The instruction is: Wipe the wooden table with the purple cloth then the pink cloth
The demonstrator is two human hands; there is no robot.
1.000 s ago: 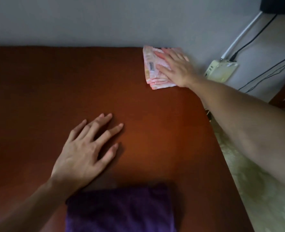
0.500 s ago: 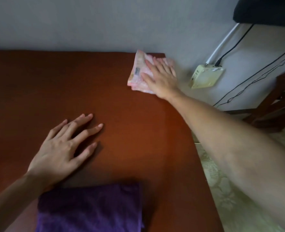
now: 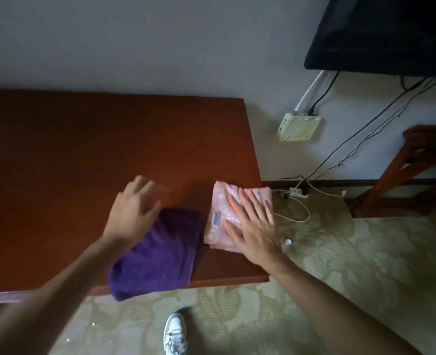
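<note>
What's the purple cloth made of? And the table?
The purple cloth looks like soft terry or microfibre: its surface is fuzzy, matte and folds limply over the table's edge. The table looks like wood with a smooth reddish-brown finish, though the grain is too dim to see, so it could be veneer.

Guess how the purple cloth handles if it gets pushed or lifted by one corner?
The purple cloth looks like soft folded terry, so it would likely flop and unfold if lifted by a corner. Its near edge overhangs the wooden table, so a push toward the person could drop it. It probably drags rather than glides.
</note>
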